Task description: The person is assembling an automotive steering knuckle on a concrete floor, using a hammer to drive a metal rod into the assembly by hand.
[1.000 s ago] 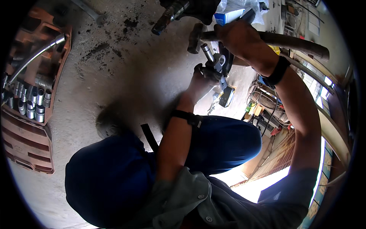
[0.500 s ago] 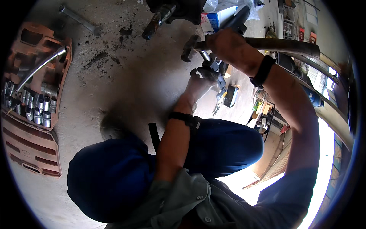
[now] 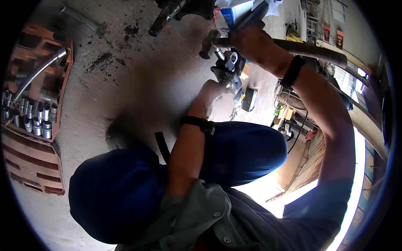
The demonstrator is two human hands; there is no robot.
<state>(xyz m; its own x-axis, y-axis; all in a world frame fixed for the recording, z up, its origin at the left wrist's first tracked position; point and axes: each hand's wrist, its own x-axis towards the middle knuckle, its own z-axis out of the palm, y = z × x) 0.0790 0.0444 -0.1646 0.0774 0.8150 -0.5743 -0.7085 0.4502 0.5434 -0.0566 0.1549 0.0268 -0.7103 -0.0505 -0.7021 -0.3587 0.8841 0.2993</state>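
My right hand (image 3: 256,47) is closed round the handle of a hammer (image 3: 310,49), gripping it close to the head. The dark, worn hammer head (image 3: 207,44) hangs just left of a short silver pin (image 3: 219,54). This pin stands out of a dark metal bracket-like part (image 3: 226,74) with a holed lug. I cannot tell whether head and pin touch. Low on the same part is my left hand (image 3: 209,93), its fingers wrapped against it and partly hidden. A bright, blurred piece continues below the part toward my knee.
An open brown socket case (image 3: 63,83) lies at left with several sockets (image 3: 37,121) and a silver bent bar (image 3: 39,75). A wrench (image 3: 81,20) rests on the stained floor. A greasy shaft (image 3: 166,19) juts in at top. A blue-and-white box (image 3: 234,14) and small black box (image 3: 250,99) sit beyond.
The metal part has turned or tilted, so its holed lug now shows. My left hand sits lower against it. The hammer head is slightly higher, and the whole view has shifted a little.
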